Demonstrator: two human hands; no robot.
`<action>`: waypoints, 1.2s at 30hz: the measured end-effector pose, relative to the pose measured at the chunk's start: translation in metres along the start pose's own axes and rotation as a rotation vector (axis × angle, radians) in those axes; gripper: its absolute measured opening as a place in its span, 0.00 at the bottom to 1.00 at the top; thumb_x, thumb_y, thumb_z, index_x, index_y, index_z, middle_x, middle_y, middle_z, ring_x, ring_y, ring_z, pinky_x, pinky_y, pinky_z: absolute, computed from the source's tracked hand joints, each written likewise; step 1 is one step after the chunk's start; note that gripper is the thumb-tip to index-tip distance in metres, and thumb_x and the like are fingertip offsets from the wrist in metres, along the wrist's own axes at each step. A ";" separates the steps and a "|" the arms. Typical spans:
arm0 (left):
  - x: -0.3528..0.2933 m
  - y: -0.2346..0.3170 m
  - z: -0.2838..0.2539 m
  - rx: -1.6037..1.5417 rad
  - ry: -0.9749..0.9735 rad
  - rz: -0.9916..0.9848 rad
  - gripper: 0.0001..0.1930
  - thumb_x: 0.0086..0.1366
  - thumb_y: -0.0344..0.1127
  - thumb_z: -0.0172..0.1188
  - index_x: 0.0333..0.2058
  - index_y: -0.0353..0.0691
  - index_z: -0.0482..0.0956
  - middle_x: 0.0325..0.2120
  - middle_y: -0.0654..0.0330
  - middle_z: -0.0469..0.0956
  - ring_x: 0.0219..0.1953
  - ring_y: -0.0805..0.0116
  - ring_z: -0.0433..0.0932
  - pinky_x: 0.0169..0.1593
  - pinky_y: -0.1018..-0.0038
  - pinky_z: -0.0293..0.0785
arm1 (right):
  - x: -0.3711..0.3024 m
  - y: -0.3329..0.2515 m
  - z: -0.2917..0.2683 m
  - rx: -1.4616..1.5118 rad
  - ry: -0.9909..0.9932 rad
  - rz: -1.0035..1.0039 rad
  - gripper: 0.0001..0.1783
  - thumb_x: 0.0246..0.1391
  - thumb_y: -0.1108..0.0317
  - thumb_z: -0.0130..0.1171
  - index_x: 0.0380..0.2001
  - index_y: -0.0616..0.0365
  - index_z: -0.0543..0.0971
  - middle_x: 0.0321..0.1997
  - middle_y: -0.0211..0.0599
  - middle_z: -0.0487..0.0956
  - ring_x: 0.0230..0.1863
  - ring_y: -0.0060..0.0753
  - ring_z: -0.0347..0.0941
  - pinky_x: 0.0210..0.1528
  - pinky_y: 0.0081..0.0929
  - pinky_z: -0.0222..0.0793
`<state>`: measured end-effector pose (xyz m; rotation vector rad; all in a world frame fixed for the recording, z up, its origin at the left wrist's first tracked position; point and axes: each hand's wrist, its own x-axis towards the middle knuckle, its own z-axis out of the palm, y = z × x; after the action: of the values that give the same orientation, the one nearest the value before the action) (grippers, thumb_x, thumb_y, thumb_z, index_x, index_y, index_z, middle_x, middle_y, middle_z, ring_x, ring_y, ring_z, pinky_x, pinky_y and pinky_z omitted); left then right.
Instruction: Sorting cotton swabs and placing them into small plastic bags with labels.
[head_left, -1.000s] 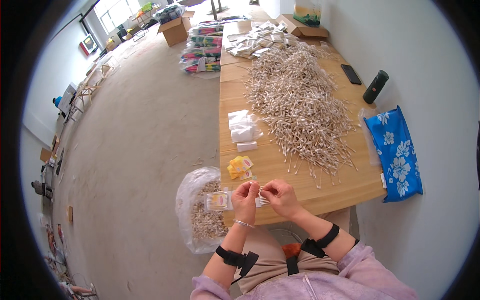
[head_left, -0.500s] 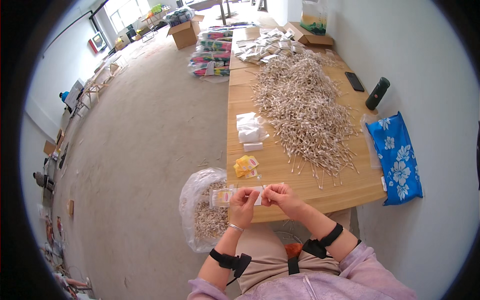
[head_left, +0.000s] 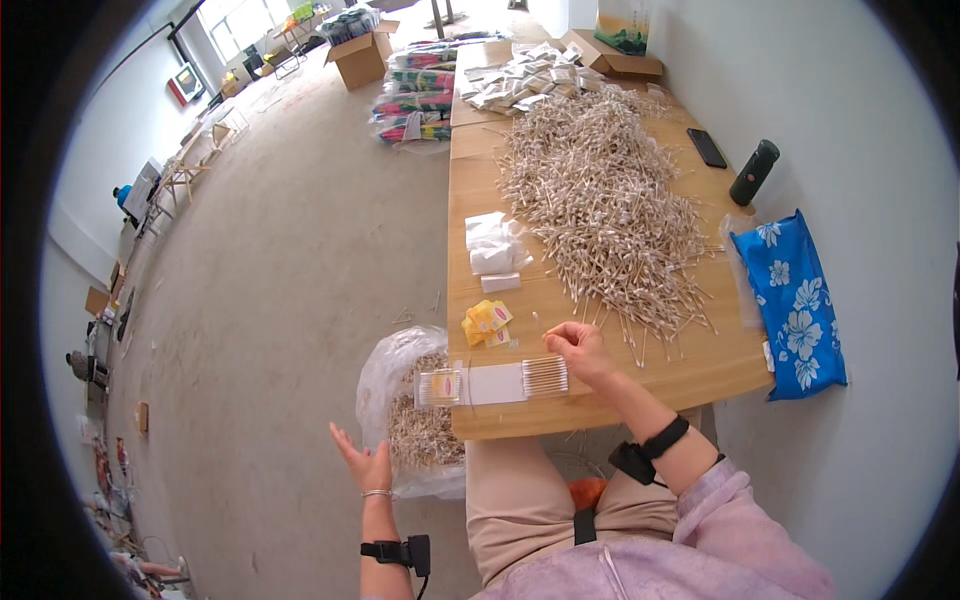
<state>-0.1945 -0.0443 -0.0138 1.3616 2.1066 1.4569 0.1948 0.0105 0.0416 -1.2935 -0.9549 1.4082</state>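
Note:
My right hand (head_left: 582,350) is above the table's near part, thumb and fingers pinched on a cotton swab (head_left: 538,322) whose white tip points up and away. Just below it a row of cotton swabs (head_left: 545,377) lies side by side at the right end of a white strip (head_left: 496,384). At the strip's left end, a clear pack of swabs with a yellow label (head_left: 440,387) juts over the table's left edge. My left hand (head_left: 366,464) hangs off the table with fingers spread, holding nothing, beside a clear plastic bag of swabs (head_left: 395,355).
A large heap of cotton swabs (head_left: 610,200) covers the table's middle. Yellow cards (head_left: 487,322) and white pouches (head_left: 493,245) lie along its left edge. Filled packets (head_left: 530,80) are piled farther back. At right are a phone (head_left: 707,148), a dark bottle (head_left: 754,172) and a blue flowered pouch (head_left: 795,305).
My left hand has let go of the pack, moved left and down off the table, and opened. My right hand has shifted a little farther away, and the strip lies flat with its swab row showing.

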 end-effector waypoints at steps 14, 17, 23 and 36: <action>-0.076 0.102 0.162 -0.861 -0.671 -0.240 0.24 0.75 0.42 0.39 0.60 0.31 0.63 0.59 0.51 0.66 0.62 0.63 0.64 0.66 0.69 0.58 | -0.010 0.043 -0.003 -0.756 0.335 -0.536 0.12 0.50 0.77 0.54 0.39 0.58 0.80 0.48 0.41 0.74 0.52 0.44 0.67 0.56 0.34 0.62; -0.085 0.117 0.182 -1.006 -0.667 -0.349 0.25 0.75 0.42 0.39 0.63 0.30 0.58 0.63 0.52 0.61 0.65 0.63 0.59 0.67 0.70 0.55 | -0.019 0.046 0.003 -0.462 0.401 -0.444 0.18 0.54 0.78 0.48 0.49 0.63 0.74 0.57 0.45 0.69 0.59 0.43 0.64 0.64 0.32 0.56; -0.090 0.120 0.193 -1.030 -0.694 -0.347 0.30 0.74 0.48 0.38 0.63 0.29 0.56 0.64 0.51 0.58 0.66 0.62 0.57 0.68 0.68 0.52 | -0.016 0.053 0.018 -0.223 0.245 -0.388 0.21 0.59 0.74 0.44 0.56 0.67 0.67 0.66 0.48 0.63 0.70 0.45 0.54 0.69 0.33 0.47; -0.093 0.114 0.194 -1.025 -0.707 -0.265 0.31 0.73 0.50 0.39 0.62 0.28 0.57 0.63 0.50 0.60 0.65 0.62 0.58 0.68 0.68 0.52 | -0.015 0.050 0.029 -0.376 0.302 -0.485 0.21 0.59 0.76 0.44 0.55 0.65 0.67 0.63 0.48 0.66 0.68 0.46 0.57 0.69 0.34 0.49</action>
<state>0.0424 0.0078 -0.0382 0.9034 0.8261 1.3280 0.1583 -0.0136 0.0003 -1.3742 -1.2551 0.6601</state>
